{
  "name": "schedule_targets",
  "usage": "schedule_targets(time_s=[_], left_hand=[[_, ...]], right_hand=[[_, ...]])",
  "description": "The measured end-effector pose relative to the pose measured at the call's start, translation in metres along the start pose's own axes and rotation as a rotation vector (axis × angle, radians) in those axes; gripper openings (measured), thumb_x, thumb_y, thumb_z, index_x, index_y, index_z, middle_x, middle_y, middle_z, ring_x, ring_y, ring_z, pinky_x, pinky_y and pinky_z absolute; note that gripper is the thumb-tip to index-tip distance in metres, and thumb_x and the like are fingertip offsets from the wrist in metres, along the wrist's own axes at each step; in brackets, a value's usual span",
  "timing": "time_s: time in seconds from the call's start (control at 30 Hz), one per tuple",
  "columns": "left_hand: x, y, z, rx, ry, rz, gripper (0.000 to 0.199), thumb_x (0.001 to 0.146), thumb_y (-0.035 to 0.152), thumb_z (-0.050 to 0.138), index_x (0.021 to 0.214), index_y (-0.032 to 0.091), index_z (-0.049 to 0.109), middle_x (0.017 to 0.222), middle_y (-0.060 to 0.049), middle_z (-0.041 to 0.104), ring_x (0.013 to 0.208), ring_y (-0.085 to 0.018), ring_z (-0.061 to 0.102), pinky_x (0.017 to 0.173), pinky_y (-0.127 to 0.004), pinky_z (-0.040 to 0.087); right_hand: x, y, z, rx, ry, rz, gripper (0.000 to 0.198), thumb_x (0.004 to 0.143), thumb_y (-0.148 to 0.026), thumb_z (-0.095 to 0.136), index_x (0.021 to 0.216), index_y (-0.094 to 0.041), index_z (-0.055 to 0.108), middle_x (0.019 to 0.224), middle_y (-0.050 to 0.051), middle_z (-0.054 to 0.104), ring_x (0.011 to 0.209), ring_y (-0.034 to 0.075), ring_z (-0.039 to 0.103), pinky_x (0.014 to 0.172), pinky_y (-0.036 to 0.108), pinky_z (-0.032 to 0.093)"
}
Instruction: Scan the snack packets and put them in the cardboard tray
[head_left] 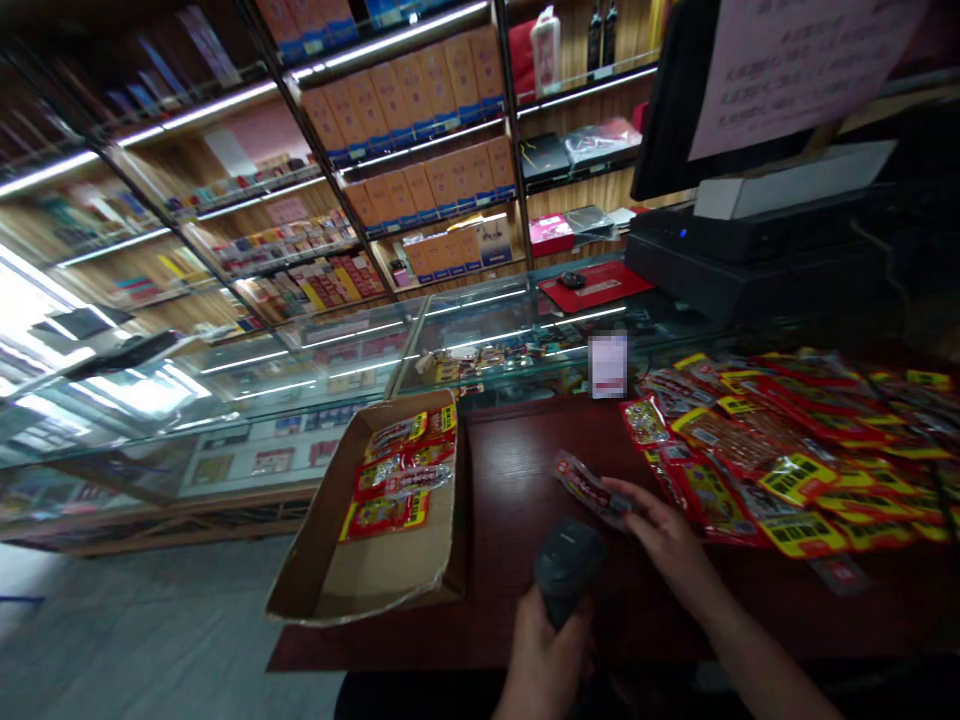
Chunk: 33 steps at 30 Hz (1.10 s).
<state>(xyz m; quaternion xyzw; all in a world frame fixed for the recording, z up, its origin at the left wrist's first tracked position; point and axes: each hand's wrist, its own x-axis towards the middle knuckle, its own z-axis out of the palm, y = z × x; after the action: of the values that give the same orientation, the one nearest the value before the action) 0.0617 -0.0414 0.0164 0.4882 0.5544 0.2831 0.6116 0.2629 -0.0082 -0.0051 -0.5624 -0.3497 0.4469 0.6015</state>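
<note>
Left hand (551, 645): grips dark-grey plastic scanner (570, 555); handle mostly hidden.
Slim clear-plastic packet (586, 490): pinched by right hand (667, 540) over reddish-brown wooden table (506, 560); print blurred.
Right: red-yellow plastic packet pile (787, 450), cut off at edge.

We grip dark handheld scanner (568, 560) by handle in left hand (544, 645), rounded head toward packet, just short of it in view. We pinch slim, shiny packet (585, 488) by near end in right hand (664, 535), slanted, reddish contents showing, far end red-marked.
</note>
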Motion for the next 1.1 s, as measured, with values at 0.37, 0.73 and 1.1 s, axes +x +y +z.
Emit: schedule_targets(time_s=[0.37,0.73,1.1], left_hand=[[-0.004,0.003,-0.005,-0.15,-0.035,0.019,0.024,0.08,0.034,0.069,0.093,0.015,0.063,0.051,0.007,0.052,0.038,-0.008,0.043,0.038,-0.019,0.034],[-0.001,-0.002,-0.003,-0.142,0.043,0.065,0.033,0.074,0.044,0.073,0.087,0.016,0.062,0.048,0.008,0.05,0.039,-0.009,0.042,0.04,-0.02,0.034],[0.006,0.0,0.0,-0.104,0.073,0.026,0.044,0.068,0.055,0.076,0.081,0.016,0.06,0.048,0.006,0.055,0.034,-0.008,0.044,0.037,-0.02,0.031]], right_hand=[[0.043,-0.1,0.164,0.049,-0.384,-0.027,0.043,0.08,-0.03,0.066,0.123,-0.026,0.067,0.113,0.003,0.075,0.088,0.02,0.074,0.064,0.031,0.065],[0.058,-0.096,0.16,-0.382,-0.227,-0.313,0.038,0.083,-0.021,0.063,0.12,-0.029,0.069,0.119,0.002,0.075,0.093,0.021,0.074,0.09,0.037,0.056],[-0.009,-0.059,-0.085,-1.571,0.487,-0.409,0.033,0.094,-0.04,0.052,0.112,-0.019,0.071,0.117,0.016,0.07,0.105,0.036,0.06,0.085,0.051,0.045]])
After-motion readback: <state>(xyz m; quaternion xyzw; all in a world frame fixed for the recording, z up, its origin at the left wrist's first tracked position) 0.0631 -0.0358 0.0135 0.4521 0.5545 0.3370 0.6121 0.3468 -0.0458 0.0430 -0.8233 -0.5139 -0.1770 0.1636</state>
